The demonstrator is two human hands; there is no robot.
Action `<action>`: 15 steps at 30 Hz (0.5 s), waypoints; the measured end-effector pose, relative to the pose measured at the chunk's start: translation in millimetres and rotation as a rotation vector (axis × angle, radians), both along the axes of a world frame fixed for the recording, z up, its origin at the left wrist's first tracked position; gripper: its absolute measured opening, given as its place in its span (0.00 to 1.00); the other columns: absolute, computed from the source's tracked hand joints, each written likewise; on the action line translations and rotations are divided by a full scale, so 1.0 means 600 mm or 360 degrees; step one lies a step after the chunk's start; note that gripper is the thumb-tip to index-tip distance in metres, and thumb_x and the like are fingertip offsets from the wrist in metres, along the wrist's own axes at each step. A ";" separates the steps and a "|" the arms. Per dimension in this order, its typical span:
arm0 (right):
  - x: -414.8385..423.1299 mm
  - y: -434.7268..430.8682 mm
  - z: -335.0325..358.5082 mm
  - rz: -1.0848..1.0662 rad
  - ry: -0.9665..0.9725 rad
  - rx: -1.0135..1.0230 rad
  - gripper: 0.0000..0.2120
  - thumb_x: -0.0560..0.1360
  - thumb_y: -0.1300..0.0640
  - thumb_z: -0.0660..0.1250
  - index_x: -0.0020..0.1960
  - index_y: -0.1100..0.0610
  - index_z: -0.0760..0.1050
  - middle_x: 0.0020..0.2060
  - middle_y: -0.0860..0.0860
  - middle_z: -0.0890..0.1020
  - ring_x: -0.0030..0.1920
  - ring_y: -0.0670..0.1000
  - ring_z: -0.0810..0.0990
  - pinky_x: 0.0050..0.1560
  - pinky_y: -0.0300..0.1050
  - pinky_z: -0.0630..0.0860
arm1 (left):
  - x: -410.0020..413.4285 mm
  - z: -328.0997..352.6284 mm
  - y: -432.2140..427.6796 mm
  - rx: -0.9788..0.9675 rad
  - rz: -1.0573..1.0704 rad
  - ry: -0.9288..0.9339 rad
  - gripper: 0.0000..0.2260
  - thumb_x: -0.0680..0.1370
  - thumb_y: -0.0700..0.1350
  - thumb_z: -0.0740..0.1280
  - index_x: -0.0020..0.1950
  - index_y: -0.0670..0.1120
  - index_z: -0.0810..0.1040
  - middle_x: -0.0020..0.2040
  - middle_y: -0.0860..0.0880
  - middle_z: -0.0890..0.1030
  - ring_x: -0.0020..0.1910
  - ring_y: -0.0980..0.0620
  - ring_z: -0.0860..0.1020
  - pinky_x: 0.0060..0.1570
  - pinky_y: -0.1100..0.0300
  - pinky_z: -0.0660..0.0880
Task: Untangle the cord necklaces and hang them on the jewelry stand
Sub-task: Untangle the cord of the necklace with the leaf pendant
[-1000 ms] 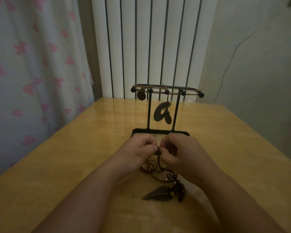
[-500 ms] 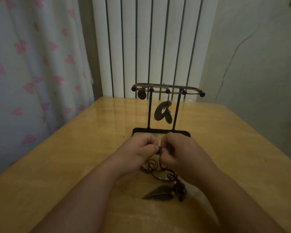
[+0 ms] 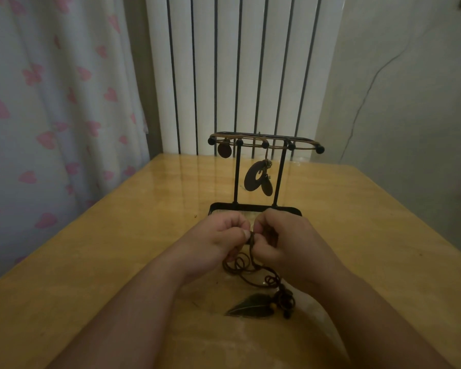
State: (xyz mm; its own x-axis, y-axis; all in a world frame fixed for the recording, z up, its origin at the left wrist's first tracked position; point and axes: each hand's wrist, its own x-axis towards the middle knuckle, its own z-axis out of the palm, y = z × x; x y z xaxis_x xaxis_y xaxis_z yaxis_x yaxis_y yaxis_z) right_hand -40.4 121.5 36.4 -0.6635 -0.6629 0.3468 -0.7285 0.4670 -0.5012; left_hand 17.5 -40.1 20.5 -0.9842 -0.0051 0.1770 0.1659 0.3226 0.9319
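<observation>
A black jewelry stand point(image 3: 264, 145) rises from its tray base at the table's middle. Cords lie across its top bar, with a round pendant point(image 3: 224, 150) at the left and an oval ring pendant point(image 3: 257, 177) hanging between the posts. Just in front of the base, my left hand point(image 3: 218, 241) and my right hand point(image 3: 282, 241) meet fingertip to fingertip, both pinching a dark brown cord necklace point(image 3: 246, 265). Its tangled loops drop to the table below my hands. A dark leaf pendant point(image 3: 253, 306) with small beads lies at the cord's near end.
The wooden table point(image 3: 117, 249) has its left edge close to a white curtain point(image 3: 51, 115) with pink hearts. A white ribbed radiator point(image 3: 240, 70) stands behind the table's far edge, and a cracked wall point(image 3: 397, 102) is at the right.
My hands stay pinched together on the cord with only slight finger shifts. The loops and leaf pendant lie where they were.
</observation>
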 end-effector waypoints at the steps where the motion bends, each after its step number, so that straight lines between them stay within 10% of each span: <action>1: 0.000 0.000 0.000 0.0003 0.0006 -0.0006 0.04 0.74 0.53 0.67 0.43 0.45 0.72 0.36 0.44 0.76 0.36 0.44 0.74 0.36 0.39 0.75 | 0.000 0.000 0.000 0.0007 -0.0011 -0.0003 0.11 0.74 0.46 0.62 0.35 0.58 0.76 0.31 0.54 0.73 0.32 0.55 0.69 0.34 0.57 0.68; 15: 0.000 -0.001 -0.005 0.0036 -0.0004 -0.0028 0.06 0.74 0.52 0.65 0.41 0.45 0.70 0.36 0.44 0.75 0.37 0.45 0.73 0.36 0.39 0.74 | -0.001 -0.001 -0.004 -0.0046 0.0004 -0.0032 0.14 0.80 0.41 0.61 0.37 0.55 0.76 0.32 0.54 0.73 0.32 0.56 0.70 0.34 0.59 0.68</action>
State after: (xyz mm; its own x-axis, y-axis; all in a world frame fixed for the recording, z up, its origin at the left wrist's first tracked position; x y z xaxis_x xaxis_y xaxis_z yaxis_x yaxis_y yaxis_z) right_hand -40.5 120.8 33.4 -0.6493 -0.6717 0.3568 -0.7375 0.4414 -0.5111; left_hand 17.2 -42.2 19.8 -0.9875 -0.0030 0.1574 0.1465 0.3498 0.9253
